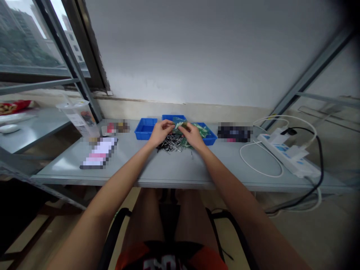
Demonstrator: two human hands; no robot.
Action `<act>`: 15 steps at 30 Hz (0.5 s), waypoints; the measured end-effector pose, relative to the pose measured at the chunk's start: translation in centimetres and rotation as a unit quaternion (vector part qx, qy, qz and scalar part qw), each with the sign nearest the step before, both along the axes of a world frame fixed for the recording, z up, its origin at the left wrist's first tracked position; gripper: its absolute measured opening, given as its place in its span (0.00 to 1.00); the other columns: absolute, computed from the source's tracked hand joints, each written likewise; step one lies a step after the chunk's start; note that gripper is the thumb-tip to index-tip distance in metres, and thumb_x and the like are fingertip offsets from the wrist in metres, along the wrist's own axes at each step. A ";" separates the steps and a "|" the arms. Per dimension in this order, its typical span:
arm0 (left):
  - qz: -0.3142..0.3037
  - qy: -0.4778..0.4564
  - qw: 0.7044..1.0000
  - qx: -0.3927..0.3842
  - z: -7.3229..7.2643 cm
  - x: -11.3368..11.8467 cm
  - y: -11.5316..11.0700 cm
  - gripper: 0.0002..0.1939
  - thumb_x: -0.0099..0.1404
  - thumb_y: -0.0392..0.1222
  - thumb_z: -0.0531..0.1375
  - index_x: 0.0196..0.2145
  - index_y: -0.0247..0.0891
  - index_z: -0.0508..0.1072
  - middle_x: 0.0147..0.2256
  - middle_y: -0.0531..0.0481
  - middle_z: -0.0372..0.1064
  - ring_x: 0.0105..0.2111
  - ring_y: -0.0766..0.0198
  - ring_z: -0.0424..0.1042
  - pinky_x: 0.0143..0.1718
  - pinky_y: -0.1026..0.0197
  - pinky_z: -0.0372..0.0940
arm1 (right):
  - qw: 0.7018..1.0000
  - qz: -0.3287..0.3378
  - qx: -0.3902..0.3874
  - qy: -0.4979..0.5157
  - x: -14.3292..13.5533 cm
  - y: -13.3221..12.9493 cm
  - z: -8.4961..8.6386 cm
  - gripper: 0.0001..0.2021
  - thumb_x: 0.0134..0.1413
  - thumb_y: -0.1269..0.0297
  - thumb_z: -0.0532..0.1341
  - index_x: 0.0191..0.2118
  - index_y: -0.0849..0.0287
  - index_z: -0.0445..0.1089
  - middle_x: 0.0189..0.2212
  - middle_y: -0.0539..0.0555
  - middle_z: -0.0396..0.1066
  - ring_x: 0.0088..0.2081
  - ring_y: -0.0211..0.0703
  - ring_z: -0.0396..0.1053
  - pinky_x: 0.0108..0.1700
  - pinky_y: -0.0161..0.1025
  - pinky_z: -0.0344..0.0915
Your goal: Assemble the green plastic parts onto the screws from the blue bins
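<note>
My left hand (161, 132) and my right hand (192, 135) meet over the middle of the table. Between their closed fingertips is a small clear plastic bag (179, 123) with a greenish tint and something whitish in it. Right under the hands lies a heap of small dark and silver screw-like pieces (172, 144). Close to my right hand, a blue tray (210, 141) holds several green-tinted bags (203, 130). Another blue tray (142, 137) stands left of my left hand, and a third blue tray (168, 117) sits behind the bag, partly hidden.
At the left are a blurred phone (99, 153) and a lidded plastic cup (81, 118). A dark blurred item (235, 133) lies to the right. Beyond it, a white power strip (292, 155) has plugs and looping cables. The wall (197, 56) rises behind the table (174, 168).
</note>
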State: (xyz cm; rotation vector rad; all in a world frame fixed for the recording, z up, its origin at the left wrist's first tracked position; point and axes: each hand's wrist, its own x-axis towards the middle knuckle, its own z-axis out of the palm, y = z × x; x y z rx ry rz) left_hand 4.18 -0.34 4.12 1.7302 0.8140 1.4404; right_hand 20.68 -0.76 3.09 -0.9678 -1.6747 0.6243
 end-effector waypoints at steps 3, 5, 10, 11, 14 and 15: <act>0.010 -0.001 1.000 0.004 0.0 0.1 0.1 0.04 0.57 0.37 0.60 0.32 0.34 0.70 0.25 0.53 0.67 0.23 0.70 0.66 0.27 0.65 0.63 | 0.999 -0.026 0.021 -0.028 0.2 -0.2 0.3 0.11 0.51 0.53 0.58 0.31 0.56 0.68 0.29 0.51 0.68 0.32 0.40 0.64 0.32 0.37 0.64; 0.021 -0.002 1.000 0.006 0.0 0.0 0.1 0.05 0.57 0.36 0.60 0.33 0.35 0.70 0.25 0.53 0.67 0.23 0.70 0.66 0.26 0.65 0.63 | 0.998 -0.039 0.035 -0.039 0.3 -0.4 0.6 0.11 0.52 0.53 0.57 0.29 0.56 0.68 0.27 0.50 0.67 0.30 0.39 0.63 0.33 0.38 0.62; 0.018 0.019 1.000 0.017 -0.2 -0.1 0.3 0.13 0.58 0.37 0.60 0.42 0.38 0.69 0.27 0.53 0.67 0.23 0.69 0.67 0.22 0.66 0.60 | 0.994 -0.061 0.065 -0.063 0.7 -0.4 1.0 0.13 0.55 0.54 0.54 0.28 0.56 0.67 0.22 0.48 0.62 0.27 0.39 0.61 0.32 0.38 0.58; 0.020 0.028 0.999 0.021 -0.3 -0.1 0.3 0.12 0.58 0.37 0.60 0.42 0.38 0.70 0.28 0.52 0.67 0.24 0.69 0.67 0.23 0.66 0.61 | 0.991 -0.077 0.079 -0.074 0.8 -0.4 1.0 0.13 0.55 0.54 0.55 0.27 0.56 0.67 0.22 0.48 0.62 0.27 0.39 0.61 0.33 0.38 0.58; 0.067 0.050 0.994 0.064 -0.3 -0.3 0.5 0.07 0.57 0.37 0.61 0.36 0.38 0.73 0.29 0.51 0.69 0.29 0.67 0.67 0.31 0.63 0.64 | 0.989 -0.091 0.079 -0.090 0.9 -0.3 0.9 0.13 0.54 0.54 0.55 0.26 0.56 0.67 0.19 0.48 0.59 0.26 0.39 0.60 0.32 0.38 0.57; 0.088 0.053 0.992 0.077 -0.3 -0.4 0.6 0.05 0.57 0.37 0.61 0.34 0.38 0.73 0.28 0.52 0.68 0.30 0.67 0.67 0.33 0.62 0.64 | 0.992 -0.074 0.056 -0.081 0.9 -0.3 0.9 0.13 0.54 0.53 0.55 0.27 0.56 0.67 0.18 0.47 0.59 0.24 0.38 0.59 0.30 0.38 0.58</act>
